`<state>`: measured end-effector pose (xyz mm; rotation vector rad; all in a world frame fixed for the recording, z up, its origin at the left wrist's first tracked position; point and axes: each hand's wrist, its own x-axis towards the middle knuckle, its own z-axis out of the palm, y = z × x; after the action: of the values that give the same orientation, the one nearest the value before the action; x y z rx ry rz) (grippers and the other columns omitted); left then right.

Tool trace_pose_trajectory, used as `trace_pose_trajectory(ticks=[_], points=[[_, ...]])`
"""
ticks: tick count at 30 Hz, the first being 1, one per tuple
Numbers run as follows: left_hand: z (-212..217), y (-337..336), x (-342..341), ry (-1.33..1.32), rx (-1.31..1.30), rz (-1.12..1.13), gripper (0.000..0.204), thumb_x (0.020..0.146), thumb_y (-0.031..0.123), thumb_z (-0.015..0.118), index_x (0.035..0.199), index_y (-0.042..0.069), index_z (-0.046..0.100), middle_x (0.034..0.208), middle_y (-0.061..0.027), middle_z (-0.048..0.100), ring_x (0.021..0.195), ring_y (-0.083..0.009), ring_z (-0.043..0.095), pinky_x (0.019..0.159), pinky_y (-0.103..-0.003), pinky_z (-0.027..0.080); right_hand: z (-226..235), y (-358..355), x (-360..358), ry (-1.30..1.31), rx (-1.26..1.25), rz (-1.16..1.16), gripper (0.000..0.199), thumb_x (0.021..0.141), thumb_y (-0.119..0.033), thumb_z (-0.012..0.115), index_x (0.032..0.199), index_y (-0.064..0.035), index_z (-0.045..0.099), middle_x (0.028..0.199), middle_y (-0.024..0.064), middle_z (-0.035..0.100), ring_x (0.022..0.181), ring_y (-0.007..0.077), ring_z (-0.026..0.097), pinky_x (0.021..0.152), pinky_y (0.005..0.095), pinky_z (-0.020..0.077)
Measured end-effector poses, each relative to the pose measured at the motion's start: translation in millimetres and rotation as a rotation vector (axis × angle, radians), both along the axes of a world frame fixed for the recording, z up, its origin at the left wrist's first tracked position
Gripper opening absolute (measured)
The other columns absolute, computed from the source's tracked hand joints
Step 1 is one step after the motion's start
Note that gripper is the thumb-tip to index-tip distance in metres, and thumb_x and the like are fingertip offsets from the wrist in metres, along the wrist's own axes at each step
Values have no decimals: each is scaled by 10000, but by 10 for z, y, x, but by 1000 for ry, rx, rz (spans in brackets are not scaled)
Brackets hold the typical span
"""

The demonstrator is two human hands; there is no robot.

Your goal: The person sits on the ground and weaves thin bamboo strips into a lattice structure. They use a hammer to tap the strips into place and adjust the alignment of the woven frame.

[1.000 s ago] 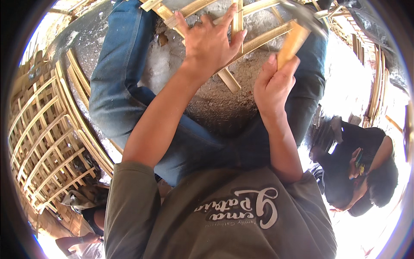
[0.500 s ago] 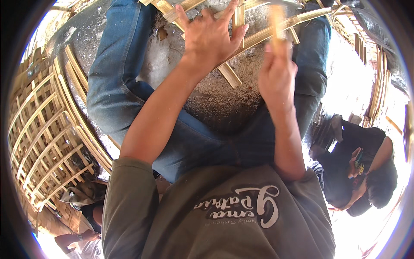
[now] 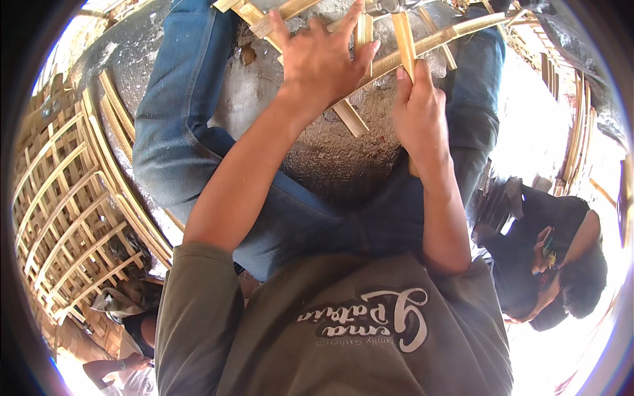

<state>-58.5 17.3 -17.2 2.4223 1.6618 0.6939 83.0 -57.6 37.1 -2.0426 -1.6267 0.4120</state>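
Observation:
My left hand (image 3: 320, 63) lies with its fingers spread, pressing down on crossed bamboo strips (image 3: 284, 16) near the top of the view. My right hand (image 3: 421, 115) is closed around the wooden handle of a hammer (image 3: 404, 39). Its metal head, at the upper edge of the view, is over the strips, just right of my left fingertips. One long bamboo strip (image 3: 456, 32) runs from under my left hand up to the right, behind the handle. A short strip end (image 3: 351, 117) sticks out below my left wrist.
A woven bamboo lattice (image 3: 59, 211) stands at the left, with loose strips (image 3: 115, 109) beside it. At the right sits a person in dark clothes (image 3: 555, 244); another person's arm (image 3: 112, 369) shows at lower left. More strips (image 3: 576, 138) stand along the right side.
My right hand has brought the hammer down from a blurred, raised position, and its head now shows over the strips. My left hand has hardly moved.

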Motion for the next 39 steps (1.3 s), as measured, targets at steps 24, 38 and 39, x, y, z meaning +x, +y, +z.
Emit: trace_pose_trajectory(ticks=[24, 38, 39], points=[[129, -30, -5, 1, -184, -43, 691, 984, 532, 502, 1571, 194, 367, 1142, -334, 660, 1045, -455, 684, 1205, -664, 46, 142, -29, 61, -6, -11, 53, 150, 1048, -149, 515, 1023, -9, 464, 607, 207, 613, 535, 380, 671, 434, 461, 470], [46, -1, 7, 5, -22, -44, 692, 996, 539, 488, 1572, 178, 359, 1152, -340, 649, 982, -462, 695, 1211, -644, 125, -2, 50, 165, -224, -46, 84, 207, 1073, -219, 474, 1040, -23, 530, 587, 122, 601, 531, 287, 671, 471, 422, 523], [117, -5, 3, -18, -133, -54, 694, 994, 536, 494, 1570, 173, 361, 1121, -331, 659, 955, -457, 699, 1207, -642, 144, 20, 19, 124, -183, -165, 67, 204, 1072, -219, 474, 1052, -23, 528, 584, 120, 601, 526, 301, 670, 464, 436, 520]])
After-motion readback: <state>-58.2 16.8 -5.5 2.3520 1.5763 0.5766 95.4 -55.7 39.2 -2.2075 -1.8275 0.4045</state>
